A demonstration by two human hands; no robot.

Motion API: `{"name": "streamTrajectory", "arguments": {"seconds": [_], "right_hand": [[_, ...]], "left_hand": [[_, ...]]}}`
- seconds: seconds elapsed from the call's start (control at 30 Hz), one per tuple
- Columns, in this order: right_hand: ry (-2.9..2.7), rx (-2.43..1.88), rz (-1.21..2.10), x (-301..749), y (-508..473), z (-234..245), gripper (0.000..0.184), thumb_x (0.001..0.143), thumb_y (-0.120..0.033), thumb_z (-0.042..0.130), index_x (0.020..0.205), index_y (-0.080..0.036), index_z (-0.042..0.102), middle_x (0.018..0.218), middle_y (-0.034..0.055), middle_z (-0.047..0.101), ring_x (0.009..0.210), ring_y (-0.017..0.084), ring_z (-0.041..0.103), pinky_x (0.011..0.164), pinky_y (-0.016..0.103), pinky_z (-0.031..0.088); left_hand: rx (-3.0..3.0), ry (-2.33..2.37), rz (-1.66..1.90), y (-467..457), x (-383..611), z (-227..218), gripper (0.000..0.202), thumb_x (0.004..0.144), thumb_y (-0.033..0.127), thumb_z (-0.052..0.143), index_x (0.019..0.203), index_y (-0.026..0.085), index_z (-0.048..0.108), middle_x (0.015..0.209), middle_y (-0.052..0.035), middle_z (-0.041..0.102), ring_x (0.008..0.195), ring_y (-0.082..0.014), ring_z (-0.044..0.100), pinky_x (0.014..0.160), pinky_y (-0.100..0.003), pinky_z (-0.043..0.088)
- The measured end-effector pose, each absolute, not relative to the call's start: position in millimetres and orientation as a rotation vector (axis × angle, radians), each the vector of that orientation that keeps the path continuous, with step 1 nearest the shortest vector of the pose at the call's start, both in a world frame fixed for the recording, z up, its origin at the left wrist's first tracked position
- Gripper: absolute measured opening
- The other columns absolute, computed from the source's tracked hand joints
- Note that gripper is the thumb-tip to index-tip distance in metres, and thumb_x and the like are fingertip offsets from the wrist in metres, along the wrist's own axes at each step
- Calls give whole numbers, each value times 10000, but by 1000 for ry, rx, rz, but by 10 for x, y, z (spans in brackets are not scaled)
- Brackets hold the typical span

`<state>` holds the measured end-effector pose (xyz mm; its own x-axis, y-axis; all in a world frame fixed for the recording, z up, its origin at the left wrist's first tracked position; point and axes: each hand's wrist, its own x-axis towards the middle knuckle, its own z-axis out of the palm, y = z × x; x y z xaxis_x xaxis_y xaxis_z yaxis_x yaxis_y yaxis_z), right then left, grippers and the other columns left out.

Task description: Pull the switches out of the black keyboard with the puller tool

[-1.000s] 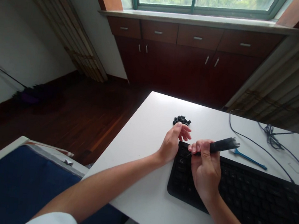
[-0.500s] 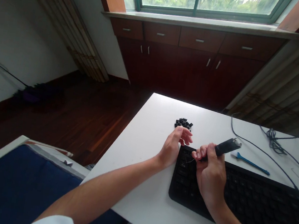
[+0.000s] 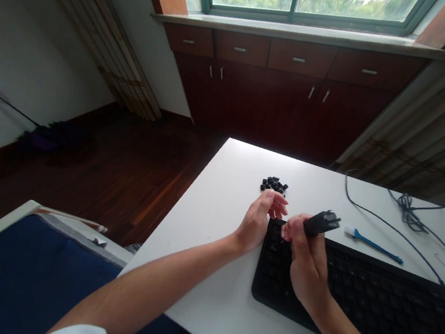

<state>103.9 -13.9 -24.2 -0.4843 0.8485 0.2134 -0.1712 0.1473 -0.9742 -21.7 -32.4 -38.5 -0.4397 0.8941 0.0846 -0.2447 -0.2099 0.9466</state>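
Observation:
A black keyboard (image 3: 371,307) lies on the white table (image 3: 227,199). My right hand (image 3: 306,257) is closed round a black keycap puller (image 3: 320,222), its lower end down at the keyboard's left corner. My left hand (image 3: 259,217) rests just left of that corner, fingers loosely curled and apart, holding nothing that I can see. A small heap of loose black keycaps (image 3: 274,184) sits on the table just beyond my left hand.
A blue brush with white bristles (image 3: 372,244) lies behind the keyboard. A dark cable (image 3: 393,221) loops across the table's far right. A blue cushioned seat (image 3: 25,273) is at lower left. Wooden cabinets (image 3: 288,83) stand under the window.
My right hand has turned the puller more upright, so its top end has swung left toward my fingers. My left hand has barely shifted.

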Motion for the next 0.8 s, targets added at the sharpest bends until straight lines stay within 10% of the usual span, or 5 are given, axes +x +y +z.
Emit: {"name": "streamTrajectory", "arguments": {"seconds": [0.8], "right_hand": [[-1378, -787, 1572, 934, -30, -161, 222, 936, -467, 631, 890, -261, 561, 782, -18, 501, 747, 172, 485, 789, 349, 440]], "left_hand": [[931, 1208, 1733, -356, -238, -389, 461, 1053, 471, 279, 963, 172, 618, 837, -48, 624, 775, -159, 555, 775, -295, 447]]}}
